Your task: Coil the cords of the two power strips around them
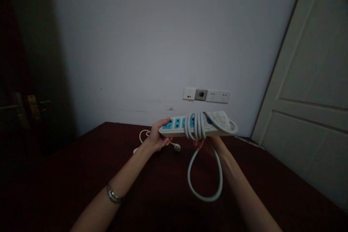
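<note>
A white power strip (178, 133) with blue socket faces is held up above the dark red table. Its left end sits in my left hand (157, 132), thumb on top and fingers curled underneath. A grey-white cord (199, 125) is wound several times around the strip's middle, and a loose loop of it hangs below. My right hand (200, 144) is under the strip, mostly hidden by it; its visible fingertips are closed at the cord where the loop begins. Behind my left hand, another white cord with a plug (177, 147) lies on the table, partly covered.
The dark red tabletop (168, 195) meets a pale wall (136, 43). Wall sockets (217, 96) are set just above and behind the strip. A white panelled door (312, 98) stands at the right; a door handle (34, 107) shows in the dark at the left.
</note>
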The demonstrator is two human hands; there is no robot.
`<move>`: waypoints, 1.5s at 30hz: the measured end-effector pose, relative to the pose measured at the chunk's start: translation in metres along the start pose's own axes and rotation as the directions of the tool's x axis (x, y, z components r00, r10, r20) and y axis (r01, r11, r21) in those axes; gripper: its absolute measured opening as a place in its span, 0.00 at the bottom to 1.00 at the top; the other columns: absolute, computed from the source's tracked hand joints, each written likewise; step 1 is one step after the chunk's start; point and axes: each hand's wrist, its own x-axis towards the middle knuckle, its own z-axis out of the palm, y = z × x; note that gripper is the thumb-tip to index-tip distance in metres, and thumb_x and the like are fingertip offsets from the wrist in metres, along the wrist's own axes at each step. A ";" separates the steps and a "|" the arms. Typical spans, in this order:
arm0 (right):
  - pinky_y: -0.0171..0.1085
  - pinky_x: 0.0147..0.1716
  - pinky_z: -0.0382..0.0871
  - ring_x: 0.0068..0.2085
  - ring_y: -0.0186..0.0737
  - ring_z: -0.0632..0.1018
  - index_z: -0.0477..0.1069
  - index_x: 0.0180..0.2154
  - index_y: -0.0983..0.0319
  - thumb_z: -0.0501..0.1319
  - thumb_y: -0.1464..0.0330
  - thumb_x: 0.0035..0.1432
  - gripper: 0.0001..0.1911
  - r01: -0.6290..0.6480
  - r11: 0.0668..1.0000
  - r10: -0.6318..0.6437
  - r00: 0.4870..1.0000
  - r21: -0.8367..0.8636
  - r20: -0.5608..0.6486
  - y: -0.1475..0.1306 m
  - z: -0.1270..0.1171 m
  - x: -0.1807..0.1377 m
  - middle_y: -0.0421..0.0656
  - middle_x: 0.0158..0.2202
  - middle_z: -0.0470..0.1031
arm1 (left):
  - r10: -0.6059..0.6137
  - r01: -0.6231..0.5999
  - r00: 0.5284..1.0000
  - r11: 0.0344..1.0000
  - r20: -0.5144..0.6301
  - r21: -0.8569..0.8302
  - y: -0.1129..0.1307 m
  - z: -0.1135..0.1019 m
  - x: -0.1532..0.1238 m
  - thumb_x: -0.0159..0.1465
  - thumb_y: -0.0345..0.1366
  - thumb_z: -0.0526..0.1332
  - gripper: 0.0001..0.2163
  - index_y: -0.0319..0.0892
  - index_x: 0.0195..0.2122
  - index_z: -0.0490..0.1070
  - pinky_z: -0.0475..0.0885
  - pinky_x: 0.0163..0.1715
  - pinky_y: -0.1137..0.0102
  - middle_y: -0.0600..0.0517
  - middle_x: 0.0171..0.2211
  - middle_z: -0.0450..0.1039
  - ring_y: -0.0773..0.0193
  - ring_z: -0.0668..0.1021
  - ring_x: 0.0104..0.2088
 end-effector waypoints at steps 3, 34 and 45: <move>0.31 0.20 0.69 0.21 0.34 0.75 0.69 0.40 0.61 0.63 0.58 0.49 0.18 -0.036 0.977 0.034 0.999 0.211 0.012 -0.005 0.013 0.003 0.39 0.24 0.73 | 0.078 -0.100 0.979 0.989 -0.189 -0.112 0.012 -0.003 0.002 0.56 0.43 0.55 0.14 0.37 0.21 0.65 0.54 0.05 0.77 0.53 0.12 0.65 0.72 0.62 0.06; 0.30 0.22 0.66 0.23 0.33 0.75 0.72 0.36 0.66 0.55 0.56 0.59 0.19 -0.049 0.866 0.296 0.853 -0.498 0.430 -0.110 0.055 -0.073 0.41 0.20 0.72 | -0.030 -0.329 0.944 -0.077 0.328 0.941 0.013 -0.012 -0.007 0.56 0.48 0.59 0.16 0.38 0.31 0.73 0.59 0.22 0.75 0.51 0.23 0.72 0.67 0.70 0.23; 0.33 0.17 0.67 0.17 0.36 0.73 0.75 0.23 0.61 0.54 0.46 0.52 0.27 0.131 0.982 -0.157 0.965 -0.135 -0.208 -0.120 -0.055 -0.079 0.45 0.16 0.71 | -0.452 -0.310 0.612 0.618 0.648 0.723 0.043 0.022 -0.043 0.50 0.44 0.66 0.14 0.39 0.32 0.74 0.68 0.26 0.74 0.52 0.26 0.72 0.66 0.73 0.26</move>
